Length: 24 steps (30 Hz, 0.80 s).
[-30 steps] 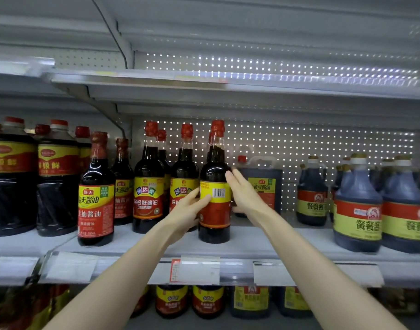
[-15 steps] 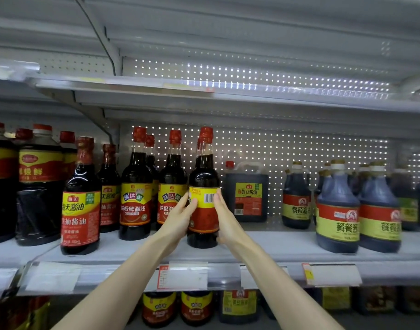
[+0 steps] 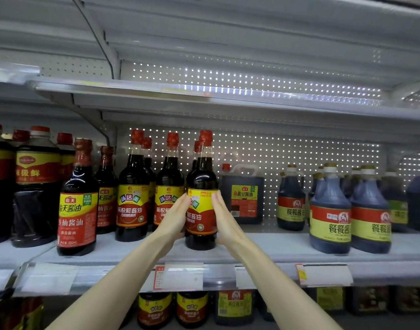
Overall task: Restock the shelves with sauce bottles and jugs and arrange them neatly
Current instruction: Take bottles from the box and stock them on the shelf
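A: Which step is this?

B: Arranging rather than loading, I judge; the sauce bottle (image 3: 201,210) stands upright on the middle shelf (image 3: 263,248), near its front edge; two matching bottles (image 3: 132,201) stand just beside it on the left.

A: And the hands?

B: Both arms reach up and forward from below; the left hand (image 3: 176,217) lies flat on the bottle's left side, and the right hand (image 3: 224,219) lies flat on its right side; the fingers are straight and point upward, pressing the label between the palms rather than curling round it; neither hand carries anything else.

A: Does the label face the front?

B: Not quite, it seems; the left hand covers part of the print, and the label looks turned a little to the left; how far, I cannot tell.

A: So what does the next move call for?

B: Probably a small twist between the palms to bring the label forward, then a nudge into line with the neighbours; flat palms hold by friction only, so the pressure should be even and the base should not leave the shelf; the handled jug (image 3: 243,194) stands behind on the right, apart from the bottle; a careless push could tip the tall neck into a neighbour.
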Each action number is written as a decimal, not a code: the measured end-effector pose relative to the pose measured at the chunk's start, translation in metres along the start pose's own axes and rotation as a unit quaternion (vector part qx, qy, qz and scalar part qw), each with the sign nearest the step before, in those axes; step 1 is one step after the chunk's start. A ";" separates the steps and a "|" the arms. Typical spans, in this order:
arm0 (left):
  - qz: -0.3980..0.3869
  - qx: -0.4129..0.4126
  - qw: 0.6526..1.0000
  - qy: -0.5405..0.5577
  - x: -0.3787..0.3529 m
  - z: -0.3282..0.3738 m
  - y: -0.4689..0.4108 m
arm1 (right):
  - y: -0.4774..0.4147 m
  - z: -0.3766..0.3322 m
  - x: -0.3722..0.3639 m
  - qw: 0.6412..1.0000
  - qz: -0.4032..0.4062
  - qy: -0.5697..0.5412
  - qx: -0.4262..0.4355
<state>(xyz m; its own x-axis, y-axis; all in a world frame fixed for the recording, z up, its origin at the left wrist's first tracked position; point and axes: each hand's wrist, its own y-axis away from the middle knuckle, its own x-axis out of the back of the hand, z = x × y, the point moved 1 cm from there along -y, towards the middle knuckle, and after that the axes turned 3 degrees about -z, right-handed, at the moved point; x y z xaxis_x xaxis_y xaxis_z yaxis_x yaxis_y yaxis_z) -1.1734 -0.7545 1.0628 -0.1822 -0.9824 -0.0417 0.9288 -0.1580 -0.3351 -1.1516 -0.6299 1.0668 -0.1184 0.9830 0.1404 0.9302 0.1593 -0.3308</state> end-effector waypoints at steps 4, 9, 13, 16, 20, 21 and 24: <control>-0.003 0.015 0.999 0.030 -0.007 0.004 0.008 | 0.000 0.004 -0.004 1.000 -0.001 -0.003 0.006; -0.002 -0.025 1.000 -0.007 -0.007 0.004 0.014 | -0.002 0.007 0.000 1.000 -0.013 -0.012 0.002; 0.017 -0.060 0.998 -0.022 0.024 -0.035 -0.013 | -0.007 0.011 0.006 1.000 0.003 -0.005 0.003; 0.039 -0.059 0.997 -0.022 0.045 -0.153 -0.150 | -0.010 0.011 0.007 1.000 0.015 0.004 -0.007; 0.014 -0.038 0.999 -0.016 -0.006 0.001 0.019 | -0.002 0.000 0.011 0.999 -0.003 0.007 -0.033; 0.006 -0.026 0.999 -0.028 -0.010 0.005 0.017 | 0.000 -0.001 0.012 0.999 -0.009 0.002 -0.037; 0.007 -0.052 0.999 0.009 -0.015 0.014 0.024 | 0.004 0.001 0.012 0.999 -0.018 -0.004 -0.032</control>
<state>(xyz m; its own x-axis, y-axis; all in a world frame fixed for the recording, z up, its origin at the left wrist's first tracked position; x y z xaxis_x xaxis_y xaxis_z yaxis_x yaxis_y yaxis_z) -1.1440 -0.7449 1.0686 -0.1765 -0.9823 -0.0631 0.8931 -0.1329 -0.4297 -1.1497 -0.6178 1.0664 -0.1548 0.9774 0.1440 0.9455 0.1888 -0.2654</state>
